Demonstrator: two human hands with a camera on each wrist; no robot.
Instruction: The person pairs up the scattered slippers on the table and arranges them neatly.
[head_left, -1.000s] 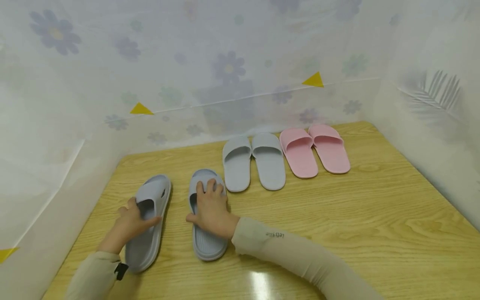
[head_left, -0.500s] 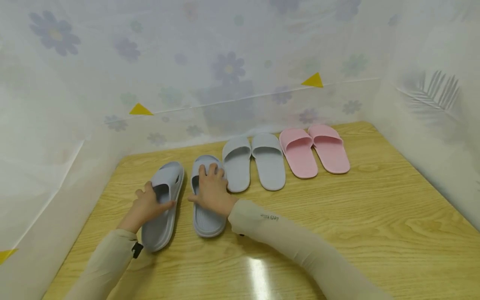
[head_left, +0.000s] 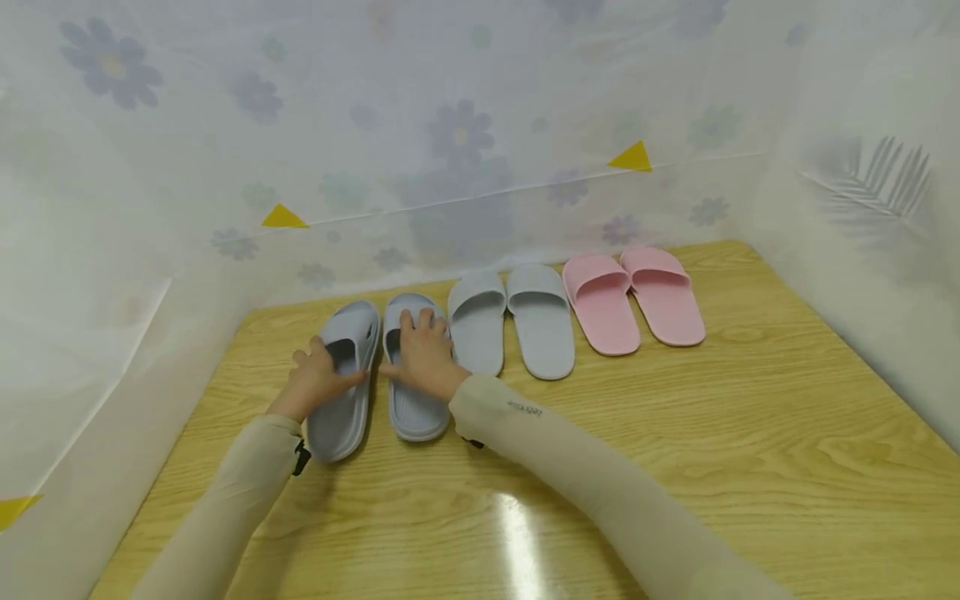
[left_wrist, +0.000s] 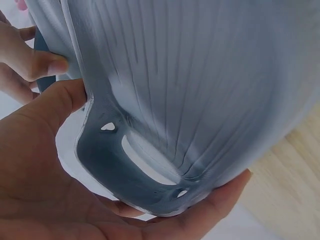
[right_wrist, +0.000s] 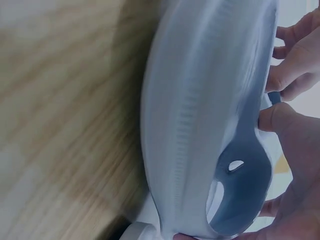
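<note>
Two blue-grey slippers, toes toward the back, lie side by side on the left of the wooden table. My left hand (head_left: 315, 383) grips the left blue-grey slipper (head_left: 339, 427), thumb on its inner side and fingers on the outer side. Across the strap of the right blue-grey slipper (head_left: 420, 417) my right hand (head_left: 426, 358) holds on, its thumb at the inner edge. In the left wrist view the ribbed footbed (left_wrist: 185, 95) and the strap's cut-outs show between thumb and fingers. The right wrist view shows that slipper's sole edge (right_wrist: 185, 120) close over the wood.
Directly right stands a pair of light grey slippers (head_left: 543, 337), then a pair of pink slippers (head_left: 667, 310), all along the back of the table (head_left: 675, 467). A flower-patterned sheet (head_left: 360, 125) with yellow triangles (head_left: 632, 157) closes off the back; pale sheets flank both sides.
Both hands have slid the blue-grey slippers toward the back sheet. The left one has also moved right, closing the gap between the two. The grey and pink pairs stay in place.
</note>
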